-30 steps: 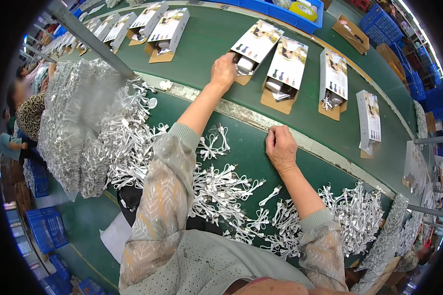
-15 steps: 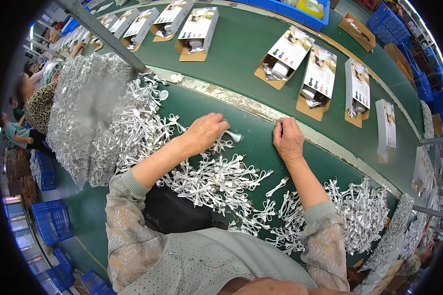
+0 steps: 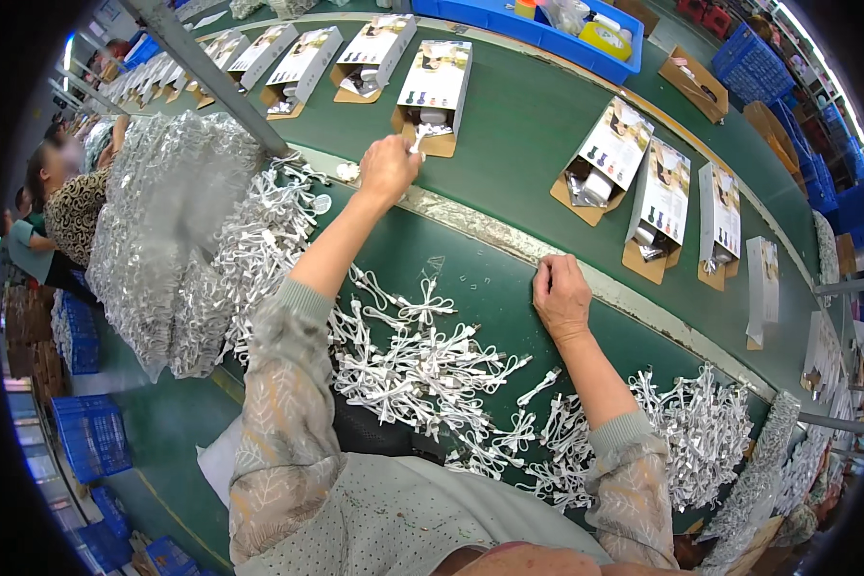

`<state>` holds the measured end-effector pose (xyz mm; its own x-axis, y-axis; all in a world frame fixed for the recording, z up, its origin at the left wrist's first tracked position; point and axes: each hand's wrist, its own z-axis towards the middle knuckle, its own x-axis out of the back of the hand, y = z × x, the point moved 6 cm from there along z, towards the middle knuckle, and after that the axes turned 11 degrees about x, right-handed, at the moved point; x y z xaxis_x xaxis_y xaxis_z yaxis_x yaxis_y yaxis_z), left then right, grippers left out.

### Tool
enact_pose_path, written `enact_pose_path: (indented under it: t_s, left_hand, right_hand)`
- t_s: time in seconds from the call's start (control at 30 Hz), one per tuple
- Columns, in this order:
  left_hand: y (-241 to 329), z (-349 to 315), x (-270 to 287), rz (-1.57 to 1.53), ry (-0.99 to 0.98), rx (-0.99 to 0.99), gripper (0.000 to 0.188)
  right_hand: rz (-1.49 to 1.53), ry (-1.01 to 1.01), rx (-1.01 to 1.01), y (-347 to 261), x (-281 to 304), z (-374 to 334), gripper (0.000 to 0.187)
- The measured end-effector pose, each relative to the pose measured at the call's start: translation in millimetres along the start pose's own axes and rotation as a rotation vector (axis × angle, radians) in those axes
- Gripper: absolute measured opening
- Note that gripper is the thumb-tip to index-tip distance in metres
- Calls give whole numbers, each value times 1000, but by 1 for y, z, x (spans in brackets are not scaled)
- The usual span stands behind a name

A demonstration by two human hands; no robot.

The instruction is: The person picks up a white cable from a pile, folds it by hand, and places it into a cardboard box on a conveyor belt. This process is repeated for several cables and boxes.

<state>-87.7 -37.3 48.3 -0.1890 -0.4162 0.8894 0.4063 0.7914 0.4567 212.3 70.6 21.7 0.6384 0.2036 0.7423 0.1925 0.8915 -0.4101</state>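
Note:
My left hand (image 3: 391, 168) reaches over the metal rail, closed on a small bundled white cable (image 3: 419, 140). The cable is at the open flap end of a printed carton (image 3: 438, 82), which has a white rounded item (image 3: 433, 116) inside. My right hand (image 3: 562, 298) rests at the rail with curled fingers; whatever it may hold is hidden. Between my arms lies a loose pile of bundled white cables (image 3: 422, 370). Another heap of cables (image 3: 706, 432) is beside my right forearm.
More open cartons (image 3: 616, 144) stand along the green belt (image 3: 518, 106) beyond the rail (image 3: 490, 228). Bagged cables (image 3: 178, 230) are stacked at left, by a slanting metal post (image 3: 211, 77). A blue tray (image 3: 547, 43) sits at the far side. Co-workers (image 3: 72, 206) are at far left.
My left hand has moved forward from the cable pile, over the rail, to a carton's open end. The cartons have shifted to the right. My right hand has stayed in place.

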Motion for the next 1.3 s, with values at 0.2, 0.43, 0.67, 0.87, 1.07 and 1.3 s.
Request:
enact_pose_path:
  t_s: [0.2,0.43,0.67,0.87,1.07,1.3]
  left_hand:
    - [12,39,-33,-138,69,56,29]
    - [33,-88,14,-9,-635,-284,50]
    - [-13,-172,8,287,-656,-391,21]
    - [-5,-149,20,-102,-719,-169,20]
    - [-1,-110,3,-48,-633,-292,20]
    - [28,-66,8,-115,-360,-155,21]
  right_hand:
    - [38,-30,-30,-3,-5,4,7]
    - [13,-6,-4,5,-1,2,7]
    - [4,-4,-10,2,-3,2,7]
    - [-14,6,10,3,-2,-2,7]
    - [7,4,3,-1,-1,2,7]
    - [1,23,22,4,2,2,8]
